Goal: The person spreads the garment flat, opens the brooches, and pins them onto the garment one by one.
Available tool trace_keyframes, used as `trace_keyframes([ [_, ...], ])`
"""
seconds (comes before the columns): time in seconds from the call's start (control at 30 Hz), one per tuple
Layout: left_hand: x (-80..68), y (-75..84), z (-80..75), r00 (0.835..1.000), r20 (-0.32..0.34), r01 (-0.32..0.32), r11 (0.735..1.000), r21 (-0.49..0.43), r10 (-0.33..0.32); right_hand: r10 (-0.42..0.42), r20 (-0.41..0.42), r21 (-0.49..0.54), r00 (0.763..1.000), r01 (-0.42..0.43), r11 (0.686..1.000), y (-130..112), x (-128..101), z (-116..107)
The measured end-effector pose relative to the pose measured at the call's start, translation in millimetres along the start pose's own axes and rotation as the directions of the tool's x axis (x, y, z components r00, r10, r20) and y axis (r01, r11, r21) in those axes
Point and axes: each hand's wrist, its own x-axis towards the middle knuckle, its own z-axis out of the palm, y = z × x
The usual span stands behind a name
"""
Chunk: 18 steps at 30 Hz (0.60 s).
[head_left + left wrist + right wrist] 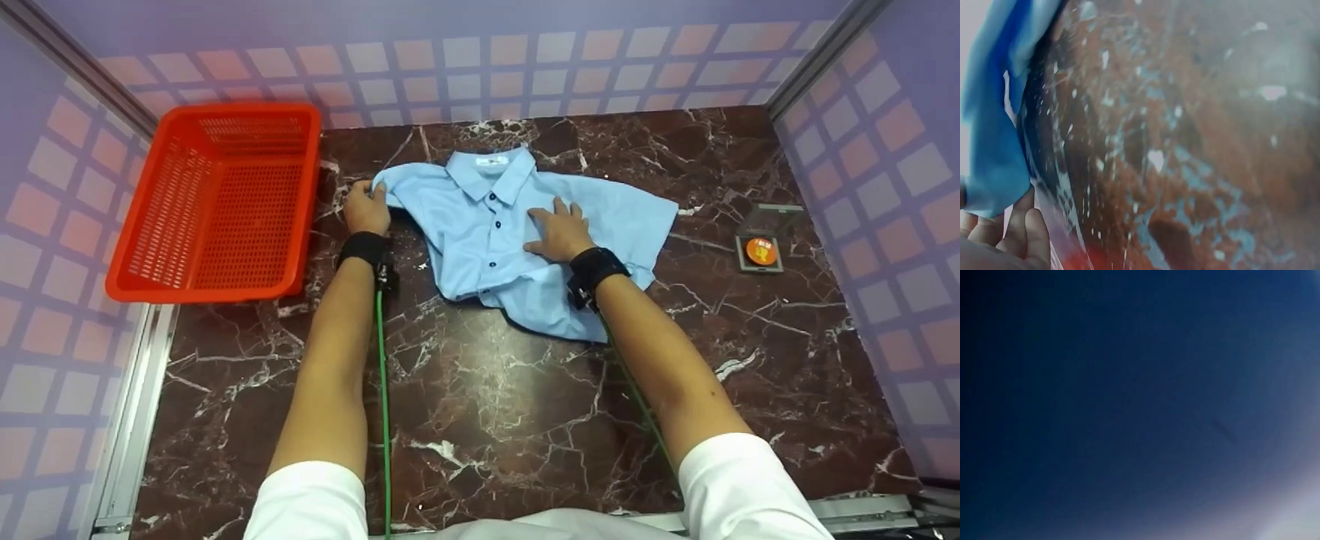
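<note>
Light blue shirt (495, 232) lies face up mid-table (480, 390), collar twd far wall, dark buttons down front, hem rumpled; bare marble near side of it, orange basket (217, 202) just left, small orange box (759, 251) well to its right. Left hand (366, 208) pinches shirt's left sleeve edge; right hand (559, 231) pressed flat on shirt front, fingers spread.

There is one blue shirt (487, 232), one red basket (217, 202), one small orange box (759, 251), and two hands.
</note>
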Motion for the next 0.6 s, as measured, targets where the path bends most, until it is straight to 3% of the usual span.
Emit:
trace_keyframes([
  [0.1, 1.3, -1.1, -4.6, 0.999, -0.031, -0.014, 0.999, -0.031, 0.013, -0.007, 0.007, -0.013, 1.000, 0.007, 1.000, 4, 0, -3],
  [0.23, 3.1, -2.5, -10.7, 0.995, -0.063, -0.082, 0.991, -0.102, 0.075, -0.013, 0.007, -0.027, 1.000, 0.013, 1.000, 7, 1, -4],
  [0.33, 3.3, -2.0, -14.6, 0.990, -0.077, -0.135, 0.968, -0.211, 0.122, -0.015, -0.004, -0.039, 1.000, 0.015, 0.999, 9, 1, -5],
  [0.43, -1.7, 2.7, -20.7, 0.987, -0.076, -0.162, 0.926, -0.340, 0.145, -0.017, -0.003, -0.047, 1.000, 0.017, 0.999, 10, 2, -5],
  [0.53, -0.3, 0.5, -23.4, 0.982, -0.114, -0.184, 0.922, -0.342, 0.153, -0.007, 0.013, -0.053, 1.000, 0.008, 0.999, 11, 4, -5],
  [0.6, 0.5, 0.0, -25.5, 0.980, -0.141, -0.178, 0.942, -0.284, 0.142, 0.001, 0.027, -0.055, 1.000, 0.001, 0.998, 11, 4, -4],
])
